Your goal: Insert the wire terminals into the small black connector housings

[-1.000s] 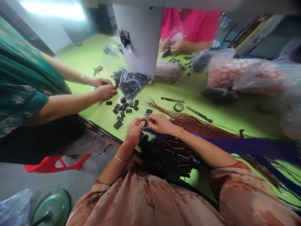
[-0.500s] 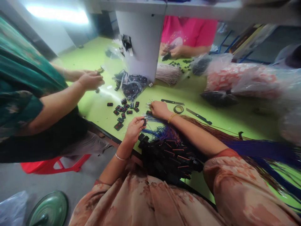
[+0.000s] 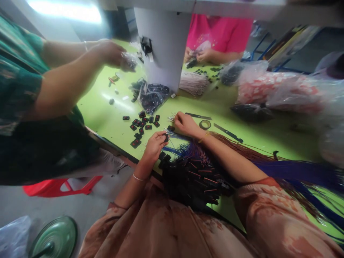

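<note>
Your left hand (image 3: 154,147) has thumb and fingers pinched on a small black connector housing (image 3: 166,137), held just above the near part of the surface (image 3: 115,122). Your right hand (image 3: 186,124) has its fingers curled down at the silvery tips of the brown wires (image 3: 229,145); you hide the contact, so I cannot tell whether they grip a wire or merely touch it.

The step in hand looks to be singling out one wire while the housing waits in your other grip. The next move seems to call for a fine pinch on a single lead, freed from its neighbours, and a steady, well-turned housing; thin leads like these could easily snag.

The brown wires are slim and flexible, running in a loose sheaf beneath your right forearm. Blue wires (image 3: 175,135) with bright, stiff-looking ends lie between your hands. Close to your body sits a heap of matte black parts (image 3: 197,177), angular, with thin orange lines. Beyond your left hand, boxy black pieces with red marks (image 3: 141,124) lie scattered, and past them a clear, crinkled plastic bag (image 3: 154,97) holds dark parts. Beyond your right wrist rests a ring-shaped tape roll (image 3: 205,128).
</note>
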The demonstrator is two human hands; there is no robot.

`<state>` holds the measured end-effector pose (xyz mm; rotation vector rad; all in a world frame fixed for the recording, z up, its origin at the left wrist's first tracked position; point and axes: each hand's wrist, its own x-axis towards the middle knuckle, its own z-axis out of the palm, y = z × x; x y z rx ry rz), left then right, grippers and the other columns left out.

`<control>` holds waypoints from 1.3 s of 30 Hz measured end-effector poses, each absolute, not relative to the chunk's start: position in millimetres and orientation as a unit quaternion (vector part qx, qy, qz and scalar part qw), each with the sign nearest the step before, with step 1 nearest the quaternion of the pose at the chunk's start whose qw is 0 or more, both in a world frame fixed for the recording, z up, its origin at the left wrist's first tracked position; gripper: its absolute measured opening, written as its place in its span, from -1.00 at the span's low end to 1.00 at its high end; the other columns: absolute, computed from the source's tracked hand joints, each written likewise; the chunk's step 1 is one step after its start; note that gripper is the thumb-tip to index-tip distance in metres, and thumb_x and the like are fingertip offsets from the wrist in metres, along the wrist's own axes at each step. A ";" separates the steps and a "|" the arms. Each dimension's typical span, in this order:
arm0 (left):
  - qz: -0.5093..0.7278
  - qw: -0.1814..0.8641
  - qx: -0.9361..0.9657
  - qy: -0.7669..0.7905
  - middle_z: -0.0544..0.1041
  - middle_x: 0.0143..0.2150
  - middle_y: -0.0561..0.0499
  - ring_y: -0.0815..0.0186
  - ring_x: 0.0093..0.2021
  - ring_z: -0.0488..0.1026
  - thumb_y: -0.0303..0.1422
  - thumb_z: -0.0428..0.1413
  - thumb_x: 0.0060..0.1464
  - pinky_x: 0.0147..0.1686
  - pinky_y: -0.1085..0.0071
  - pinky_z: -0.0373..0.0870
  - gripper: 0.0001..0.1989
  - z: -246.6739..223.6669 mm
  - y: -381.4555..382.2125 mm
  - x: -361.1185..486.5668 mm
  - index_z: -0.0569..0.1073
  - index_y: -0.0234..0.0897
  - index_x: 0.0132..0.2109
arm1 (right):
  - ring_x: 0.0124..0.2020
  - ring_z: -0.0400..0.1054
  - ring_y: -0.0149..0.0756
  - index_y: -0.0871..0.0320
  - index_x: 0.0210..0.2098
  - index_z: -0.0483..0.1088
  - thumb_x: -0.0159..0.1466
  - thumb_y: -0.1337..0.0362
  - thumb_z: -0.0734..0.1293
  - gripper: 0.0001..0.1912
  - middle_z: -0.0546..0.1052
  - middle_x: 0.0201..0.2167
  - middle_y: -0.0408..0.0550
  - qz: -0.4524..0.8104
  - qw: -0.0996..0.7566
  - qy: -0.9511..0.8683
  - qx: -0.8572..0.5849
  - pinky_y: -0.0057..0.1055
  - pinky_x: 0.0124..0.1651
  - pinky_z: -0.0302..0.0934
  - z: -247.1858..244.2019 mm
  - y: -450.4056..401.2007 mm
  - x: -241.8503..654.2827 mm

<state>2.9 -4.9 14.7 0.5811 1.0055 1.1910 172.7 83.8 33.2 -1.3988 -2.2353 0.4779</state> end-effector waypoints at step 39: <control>0.533 0.693 0.245 0.419 0.49 -0.27 0.00 0.43 -0.32 0.39 -0.49 0.22 -0.06 -0.31 0.50 0.32 -0.85 10.2 -3.9 14.1 0.50 -0.31 -0.26 | -0.39 0.19 -0.28 0.19 -0.37 0.31 0.25 0.30 0.15 -0.85 0.41 -0.40 0.05 0.111 0.248 -0.886 -0.376 -0.38 -0.33 0.03 23.6 25.8 171.7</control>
